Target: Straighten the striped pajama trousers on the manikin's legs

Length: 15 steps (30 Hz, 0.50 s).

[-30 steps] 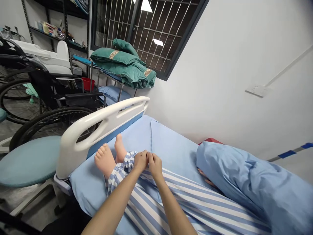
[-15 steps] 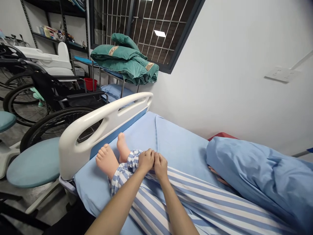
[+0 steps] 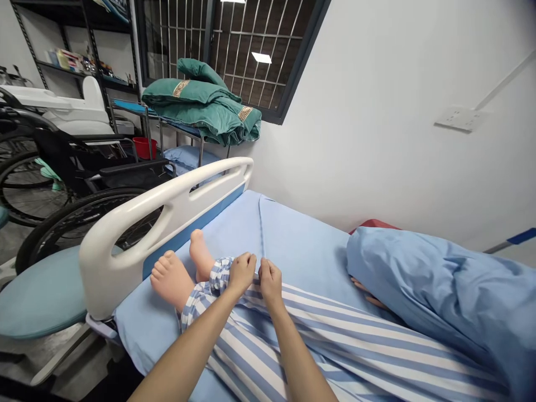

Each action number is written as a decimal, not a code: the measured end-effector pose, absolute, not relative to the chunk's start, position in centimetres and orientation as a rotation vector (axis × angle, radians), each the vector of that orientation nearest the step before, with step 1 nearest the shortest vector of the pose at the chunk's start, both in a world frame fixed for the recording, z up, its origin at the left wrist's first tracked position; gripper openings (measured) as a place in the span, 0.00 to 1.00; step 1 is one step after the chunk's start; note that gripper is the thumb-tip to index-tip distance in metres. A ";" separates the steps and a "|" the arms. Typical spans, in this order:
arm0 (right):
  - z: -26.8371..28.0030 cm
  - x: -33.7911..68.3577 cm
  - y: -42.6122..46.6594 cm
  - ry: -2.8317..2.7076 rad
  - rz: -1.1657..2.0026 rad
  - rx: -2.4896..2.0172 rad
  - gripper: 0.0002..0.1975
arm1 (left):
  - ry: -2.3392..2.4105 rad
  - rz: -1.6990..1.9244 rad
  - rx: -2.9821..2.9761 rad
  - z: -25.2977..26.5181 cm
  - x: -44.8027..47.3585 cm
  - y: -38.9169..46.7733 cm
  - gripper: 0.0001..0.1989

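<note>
Blue-and-white striped trousers (image 3: 335,329) clothe the legs of a figure lying on the bed; its two smooth bare feet (image 3: 171,279) look like a manikin's. My left hand (image 3: 243,272) is closed on the far trouser leg, just above the bunched cuff (image 3: 220,273). A short gap to its right, my right hand (image 3: 271,279) has its fingers curled shut on the same trouser leg. Both fingertips are partly hidden, so how much cloth lies in each hand does not show. The near leg lies beneath my forearms.
A white footboard (image 3: 167,195) rises beyond the feet. Folded blue bedding (image 3: 439,285) covers the figure's upper part, with fingers showing at its edge. To the left stand a wheelchair (image 3: 104,173) and a round stool (image 3: 46,290). Green quilts (image 3: 205,106) are piled by the window.
My hands, touching each other before, are now slightly apart, both still at the far trouser leg. The view has turned a little to the right.
</note>
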State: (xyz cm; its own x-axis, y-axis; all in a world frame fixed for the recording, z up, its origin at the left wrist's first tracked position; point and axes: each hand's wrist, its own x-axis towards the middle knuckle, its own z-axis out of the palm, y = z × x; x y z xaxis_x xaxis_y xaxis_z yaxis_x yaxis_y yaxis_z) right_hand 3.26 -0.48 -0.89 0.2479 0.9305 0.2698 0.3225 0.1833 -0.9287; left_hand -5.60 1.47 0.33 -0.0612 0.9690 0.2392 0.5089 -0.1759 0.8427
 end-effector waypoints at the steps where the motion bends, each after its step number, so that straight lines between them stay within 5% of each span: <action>1: -0.9 3.3 -0.5 -1.299 0.669 -1.363 0.22 | 1.607 1.148 1.758 -0.1 -5.6 1.4 0.17; 15: -0.2 2.5 -0.8 -1.311 0.637 -1.376 0.20 | 1.763 0.883 1.938 -0.3 -5.8 0.9 0.19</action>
State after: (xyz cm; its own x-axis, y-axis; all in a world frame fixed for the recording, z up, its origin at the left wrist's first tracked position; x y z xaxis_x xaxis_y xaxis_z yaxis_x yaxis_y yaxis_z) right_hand 2.45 -0.85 -0.23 0.2490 0.9260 0.2836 0.3489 0.1874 -0.9182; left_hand -5.82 0.85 -0.29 0.0182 0.9802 0.1974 0.7450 -0.1449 0.6512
